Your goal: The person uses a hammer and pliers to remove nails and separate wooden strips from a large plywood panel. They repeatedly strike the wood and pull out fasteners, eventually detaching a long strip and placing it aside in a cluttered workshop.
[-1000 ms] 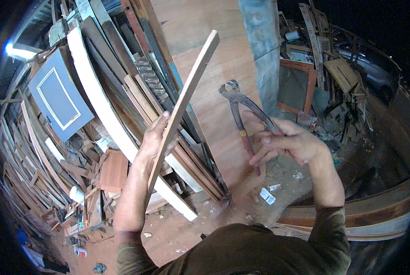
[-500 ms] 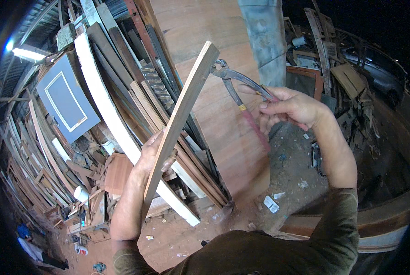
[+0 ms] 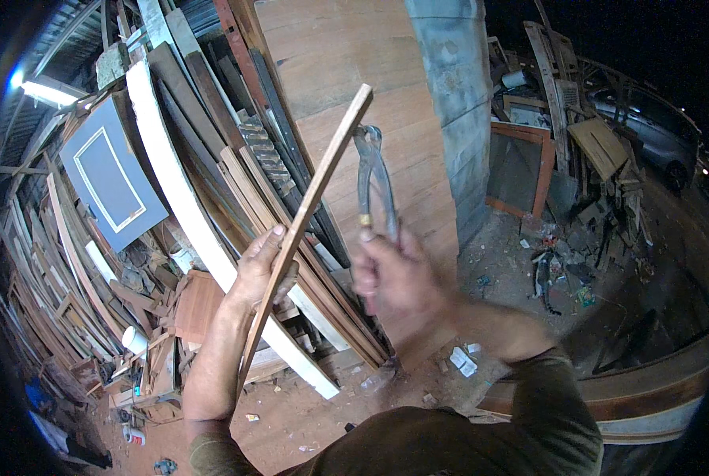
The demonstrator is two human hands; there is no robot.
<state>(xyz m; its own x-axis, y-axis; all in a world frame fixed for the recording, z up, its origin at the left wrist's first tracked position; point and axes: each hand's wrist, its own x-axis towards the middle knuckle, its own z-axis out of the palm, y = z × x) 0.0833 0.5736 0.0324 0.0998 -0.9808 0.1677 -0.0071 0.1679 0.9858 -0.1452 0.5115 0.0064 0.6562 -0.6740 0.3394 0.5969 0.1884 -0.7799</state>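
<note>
A long, narrow wooden strip (image 3: 316, 189) slants upward in front of me, its far end leaning right. My left hand (image 3: 264, 274) grips it around the lower middle, thumb along its edge. Closed on the handles of a pair of pincers (image 3: 375, 170) is my right hand (image 3: 402, 274), smeared by motion. The pincers stand nearly upright with their grey metal head at the strip's right side, near its top. Whether the jaws bite on anything there I cannot tell. The handle ends are mostly hidden in my fist.
A tall plywood sheet (image 3: 346, 47) stands ahead, beside a bluish metal sheet (image 3: 450, 103). Stacked boards and a white curved plank (image 3: 188, 214) lean at the left, near a grey-blue panel (image 3: 115, 174). Scrap wood (image 3: 608, 159) and litter (image 3: 463, 361) lie at the right.
My right hand has swung left and down, bringing the pincer handles together and more upright. The strip has turned, showing a narrower face, and my left hand has shifted slightly.
</note>
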